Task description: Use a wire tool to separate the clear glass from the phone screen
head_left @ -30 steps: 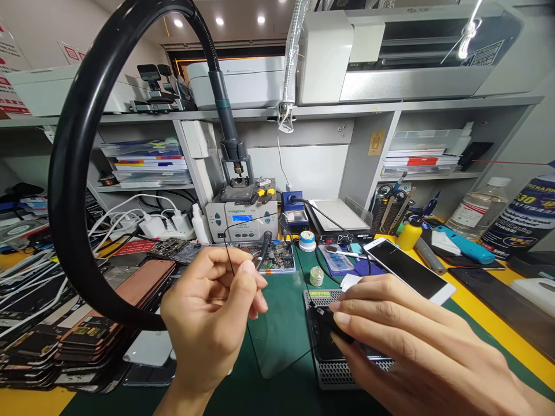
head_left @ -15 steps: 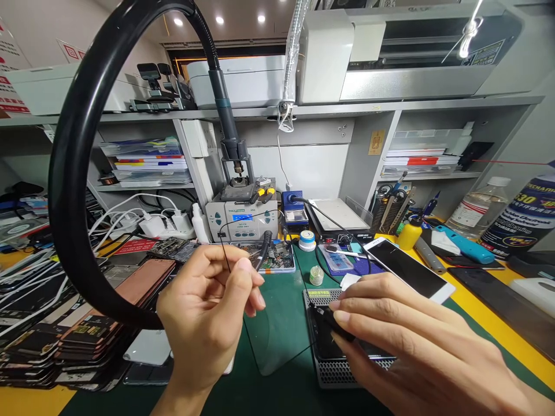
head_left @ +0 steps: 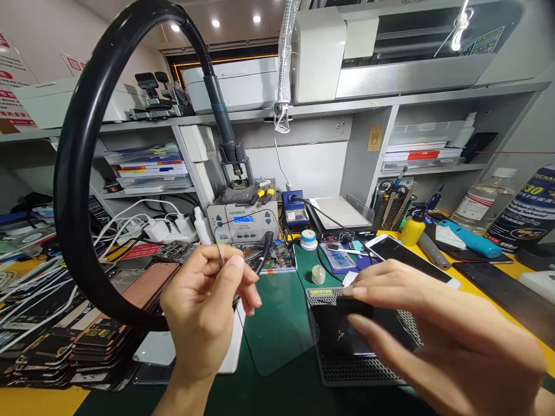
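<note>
My left hand [head_left: 212, 300] pinches the edge of a clear, dark-rimmed sheet [head_left: 281, 329] that looks like a screen protector. It is tilted above the green mat, and the mat shows through it. Between the thumb and fingers of my right hand [head_left: 433, 323] is a small black block-like piece [head_left: 356, 305], blurred and partly covered. Directly under that hand lies a glossy black panel [head_left: 336, 338] with a small light mark, on a grey perforated pad [head_left: 359, 372]. My right hand hides the panel's right side.
Stacked phone parts [head_left: 99, 341] crowd the left, below a thick black hose [head_left: 69, 173]. Behind stand a soldering station [head_left: 245, 222] and a small clear jar [head_left: 318, 274]. A white phone [head_left: 407, 260] and yellow bottle [head_left: 413, 230] lie to the right.
My right hand has lifted slightly and turned, its thumb lower and the black piece more visible. More of the black panel shows. My left hand keeps its pinch, and the view has shifted slightly.
</note>
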`<action>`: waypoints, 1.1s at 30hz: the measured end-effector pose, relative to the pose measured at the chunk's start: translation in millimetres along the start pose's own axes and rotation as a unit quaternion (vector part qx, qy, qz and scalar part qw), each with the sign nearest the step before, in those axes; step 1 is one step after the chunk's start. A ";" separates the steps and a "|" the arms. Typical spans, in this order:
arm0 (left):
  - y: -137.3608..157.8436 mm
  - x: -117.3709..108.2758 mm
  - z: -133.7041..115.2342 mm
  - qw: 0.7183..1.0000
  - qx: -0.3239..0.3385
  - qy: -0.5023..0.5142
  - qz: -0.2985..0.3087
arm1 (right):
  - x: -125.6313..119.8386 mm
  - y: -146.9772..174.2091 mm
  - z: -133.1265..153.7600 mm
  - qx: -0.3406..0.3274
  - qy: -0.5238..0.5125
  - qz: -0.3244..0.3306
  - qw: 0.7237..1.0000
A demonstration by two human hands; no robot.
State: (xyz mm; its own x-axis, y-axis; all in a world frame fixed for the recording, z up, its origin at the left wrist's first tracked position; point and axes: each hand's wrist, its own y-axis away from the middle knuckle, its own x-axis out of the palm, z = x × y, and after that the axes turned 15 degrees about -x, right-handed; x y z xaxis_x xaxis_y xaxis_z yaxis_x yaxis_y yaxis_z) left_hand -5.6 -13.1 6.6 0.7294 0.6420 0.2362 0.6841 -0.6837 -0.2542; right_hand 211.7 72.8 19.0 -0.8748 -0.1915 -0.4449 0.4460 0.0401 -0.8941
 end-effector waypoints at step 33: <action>-1.2 2.1 0.0 0.999 -0.049 0.023 0.005 | 8.0 0.8 -5.7 0.497 -0.300 -0.091 0.809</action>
State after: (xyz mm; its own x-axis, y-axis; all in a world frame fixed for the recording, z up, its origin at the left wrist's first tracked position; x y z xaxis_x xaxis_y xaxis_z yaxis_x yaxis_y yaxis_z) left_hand -4.9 -10.8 7.4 0.7336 0.6201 0.2781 0.6724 -0.7216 -0.1650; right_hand 204.0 76.9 14.5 -0.8269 -0.5591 0.0604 0.5129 -0.7938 -0.3268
